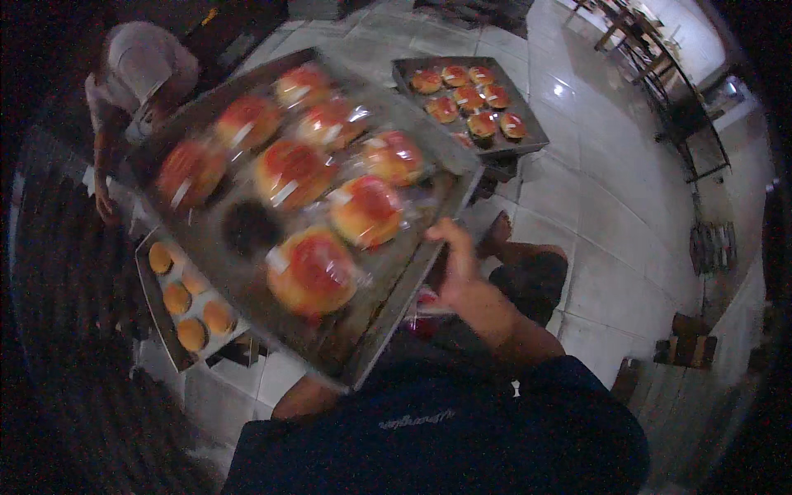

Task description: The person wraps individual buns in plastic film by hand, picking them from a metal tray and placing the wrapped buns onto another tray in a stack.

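Observation:
My right hand [455, 266] grips the near right edge of a large metal baking tray [356, 331], thumb at its rim. The tray is held up before me and looks tilted. On it lie several round buns [312, 272] with red-orange tops, in clear plastic wrappers with small white labels. Blur softens them. A dark round patch [250, 228] shows between buns on the left side. My left forearm [306, 397] reaches under the tray's near corner; the left hand itself is hidden behind the tray.
Beyond, a second tray [535, 145] carries more wrapped buns. Lower left, another tray [148, 291] holds plain golden buns. A person [142, 62] bends forward at upper left. Pale floor tiles [594, 216] stretch right, towards a dark table or rack [687, 124].

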A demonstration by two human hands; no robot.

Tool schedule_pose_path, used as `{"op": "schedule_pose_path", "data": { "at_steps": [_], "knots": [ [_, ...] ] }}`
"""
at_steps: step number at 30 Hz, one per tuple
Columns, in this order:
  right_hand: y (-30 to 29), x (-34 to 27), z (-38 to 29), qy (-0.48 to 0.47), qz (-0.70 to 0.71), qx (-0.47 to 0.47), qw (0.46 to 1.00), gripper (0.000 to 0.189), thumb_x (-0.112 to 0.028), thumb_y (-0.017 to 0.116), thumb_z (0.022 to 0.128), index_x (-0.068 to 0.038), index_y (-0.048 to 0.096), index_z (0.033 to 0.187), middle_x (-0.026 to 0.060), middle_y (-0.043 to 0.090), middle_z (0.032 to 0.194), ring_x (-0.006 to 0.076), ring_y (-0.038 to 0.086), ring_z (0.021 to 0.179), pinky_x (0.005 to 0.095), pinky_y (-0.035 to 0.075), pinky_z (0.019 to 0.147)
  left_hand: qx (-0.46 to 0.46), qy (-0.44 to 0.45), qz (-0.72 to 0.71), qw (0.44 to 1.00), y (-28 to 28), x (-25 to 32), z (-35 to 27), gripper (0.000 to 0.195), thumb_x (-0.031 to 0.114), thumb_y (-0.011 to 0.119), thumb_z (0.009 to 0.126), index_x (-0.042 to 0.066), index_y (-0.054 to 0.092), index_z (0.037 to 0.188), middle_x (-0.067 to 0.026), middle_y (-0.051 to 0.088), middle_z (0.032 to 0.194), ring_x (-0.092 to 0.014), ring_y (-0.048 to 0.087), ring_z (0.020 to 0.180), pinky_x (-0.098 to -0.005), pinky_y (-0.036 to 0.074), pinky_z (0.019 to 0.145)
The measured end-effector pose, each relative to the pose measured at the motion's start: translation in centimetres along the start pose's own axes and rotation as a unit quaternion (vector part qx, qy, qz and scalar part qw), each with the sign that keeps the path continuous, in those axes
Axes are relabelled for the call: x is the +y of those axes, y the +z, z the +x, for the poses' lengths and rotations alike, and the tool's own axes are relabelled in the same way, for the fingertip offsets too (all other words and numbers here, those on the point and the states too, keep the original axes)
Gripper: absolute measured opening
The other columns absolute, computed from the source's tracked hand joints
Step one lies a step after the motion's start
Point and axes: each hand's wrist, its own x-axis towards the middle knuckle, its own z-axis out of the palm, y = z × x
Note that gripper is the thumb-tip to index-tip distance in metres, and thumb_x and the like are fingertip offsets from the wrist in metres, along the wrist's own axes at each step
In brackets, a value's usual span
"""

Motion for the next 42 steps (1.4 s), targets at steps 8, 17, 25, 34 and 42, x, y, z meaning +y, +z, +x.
{"op": "schedule_pose_path", "data": {
  "at_steps": [8,17,25,34,42],
  "knots": [
    [-9.7,-12.8,14.3,-0.212,0.044,0.073,0.974,0.068,-0.054,0.072,0.082,-0.011,0.053,0.132,0.011,0.058,0.124,0.0317,0.065,0.104,0.0303,0.059,0.069,-0.014,-0.01,0.043,0.999,-0.8,-0.2,2.3,0.056,0.04,0.063,0.096,0.012,0.05,0.142,-0.0109,0.058,0.14,-0.03,0.061,0.124,-0.0464,0.055,0.096],
    [-17.4,-19.1,31.0,-0.259,0.084,0.162,0.949,0.07,-0.057,0.065,0.089,-0.009,0.05,0.138,0.0198,0.057,0.13,0.0396,0.067,0.102,0.0322,0.062,0.066,0.003,-0.022,0.01,1.0,-1.2,-1.2,3.3,0.055,0.044,0.06,0.097,0.011,0.053,0.14,-0.0123,0.06,0.138,-0.031,0.058,0.127,-0.05,0.048,0.106],
    [-9.0,-5.6,4.8,-0.268,-0.577,-0.082,0.767,0.07,-0.029,0.083,0.078,-0.007,0.056,0.138,0.0136,0.057,0.145,0.0295,0.054,0.135,0.051,0.05,0.104,-0.074,-0.116,-0.085,0.987,1.2,2.2,2.9,0.059,0.055,0.052,0.097,0.012,0.056,0.137,-0.0134,0.062,0.136,-0.031,0.06,0.123,-0.054,0.048,0.102],
    [-13.4,-0.4,-16.5,-0.263,-0.376,0.192,0.867,0.055,-0.029,0.083,0.083,-0.001,0.064,0.126,0.0149,0.073,0.115,0.0257,0.07,0.109,0.041,0.052,0.1,-0.077,-0.142,0.199,0.967,12.7,-7.0,-0.3,0.067,0.059,0.061,0.095,0.011,0.055,0.141,-0.0083,0.064,0.13,-0.022,0.06,0.118,-0.0491,0.045,0.104],
    [-24.3,5.7,-19.3,-0.286,-0.474,0.335,0.762,0.04,-0.024,0.073,0.094,0.002,0.068,0.123,0.0103,0.073,0.106,0.0175,0.07,0.093,0.0329,0.055,0.082,-0.066,-0.087,0.474,0.874,10.0,-12.1,5.6,0.044,0.036,0.07,0.097,-0.002,0.068,0.12,-0.0109,0.071,0.104,-0.018,0.069,0.092,-0.0345,0.055,0.087]
  ]
}}
